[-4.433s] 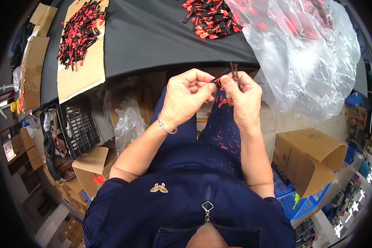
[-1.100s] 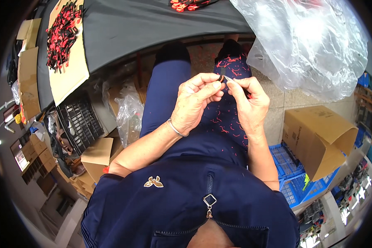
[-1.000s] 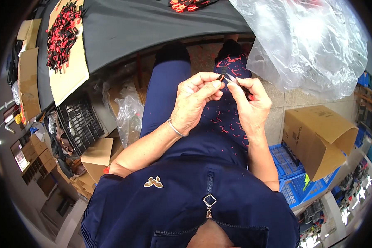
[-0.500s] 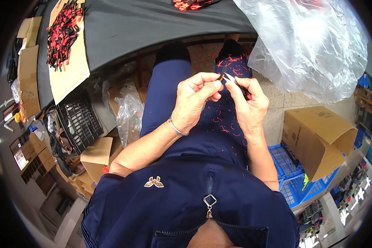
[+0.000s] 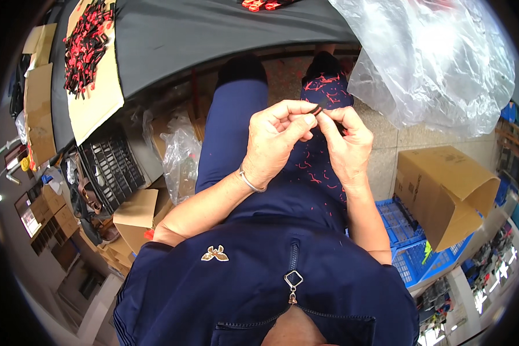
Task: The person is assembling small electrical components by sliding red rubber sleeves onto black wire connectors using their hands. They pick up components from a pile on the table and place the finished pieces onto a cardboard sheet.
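Over my lap, my left hand (image 5: 275, 137) pinches a small black-and-red piece (image 5: 316, 109) between thumb and forefinger. My right hand (image 5: 349, 144) meets it there, thumb and forefinger closed at the piece's other end. Within the curled fingers of my right hand lies a dark handle with a little red (image 5: 343, 130), apparently thread snips; the blades are hidden now. Short red thread ends (image 5: 323, 86) are scattered over my right trouser leg, below and beyond the hands.
A dark-covered table (image 5: 213, 34) spans the far side. On it, a heap of black-and-red pieces (image 5: 86, 55) lies on cardboard (image 5: 98, 115). Clear plastic sheeting (image 5: 432, 63) hangs at far right. A carton (image 5: 438, 184) rests on blue crates (image 5: 403, 262); a black crate (image 5: 112, 167) stands left.
The metal blades that showed between my hands are out of sight. My right thumb and forefinger have closed onto the small piece, which sits slightly further right.
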### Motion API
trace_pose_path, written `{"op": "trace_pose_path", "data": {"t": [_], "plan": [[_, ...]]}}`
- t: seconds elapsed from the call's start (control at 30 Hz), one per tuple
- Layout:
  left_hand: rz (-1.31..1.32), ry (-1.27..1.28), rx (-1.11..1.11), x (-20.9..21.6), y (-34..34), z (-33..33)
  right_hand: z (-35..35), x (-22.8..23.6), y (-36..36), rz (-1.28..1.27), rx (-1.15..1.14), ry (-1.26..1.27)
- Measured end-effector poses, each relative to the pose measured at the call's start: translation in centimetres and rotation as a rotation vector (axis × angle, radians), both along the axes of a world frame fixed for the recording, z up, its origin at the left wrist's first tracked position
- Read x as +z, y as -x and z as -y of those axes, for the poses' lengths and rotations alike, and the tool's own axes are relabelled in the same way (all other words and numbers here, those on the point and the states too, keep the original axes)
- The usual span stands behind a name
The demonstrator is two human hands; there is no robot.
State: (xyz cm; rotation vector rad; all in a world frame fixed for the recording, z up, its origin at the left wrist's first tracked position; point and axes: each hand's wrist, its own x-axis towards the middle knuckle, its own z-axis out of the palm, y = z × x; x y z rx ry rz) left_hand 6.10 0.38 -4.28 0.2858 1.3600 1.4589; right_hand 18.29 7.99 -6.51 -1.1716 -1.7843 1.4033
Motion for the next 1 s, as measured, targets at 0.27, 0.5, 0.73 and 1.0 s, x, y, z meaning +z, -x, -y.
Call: {"op": "trace_pose_path", "data": {"t": [0.27, 0.5, 0.73, 1.0], "plan": [[0.063, 0.026, 0.012, -0.9, 0.6, 0.2, -0.6, 1.7, -0.1, -0.022, -0.041, -0.060], [0.072, 0.009, 0.020, -1.0, 1.1, 0.7, -0.5, 1.2, 0.6, 0.061, -0.022, -0.042], [-0.398, -0.051, 0.296, 1.3, 10.8, 1.1, -0.6, 0.4, 0.4, -0.065, -0.054, 0.141], [-1.465, 0.125, 0.717, 4.6, 36.2, 6.5, -0.6, 0.9, 2.4, -0.100, -0.003, 0.178]]}}
